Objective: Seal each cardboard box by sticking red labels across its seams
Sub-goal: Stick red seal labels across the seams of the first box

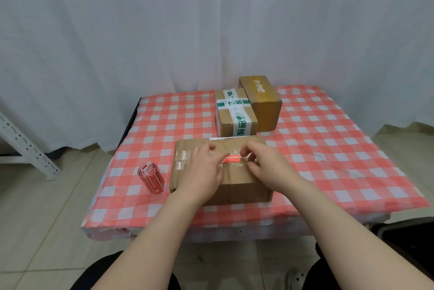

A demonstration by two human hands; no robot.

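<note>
A brown cardboard box lies near the front of the table, with clear tape along its top seam. A red label lies across that seam. My left hand rests on the box top and its fingertips touch the label's left end. My right hand pinches the label's right end, where a white backing strip curls up. A roll of red labels lies on the cloth left of the box.
Two more boxes stand behind: one with green-printed white tape, one plain brown. The table wears a red-and-white checked cloth. A white curtain hangs behind. A white metal rack leg stands at the left.
</note>
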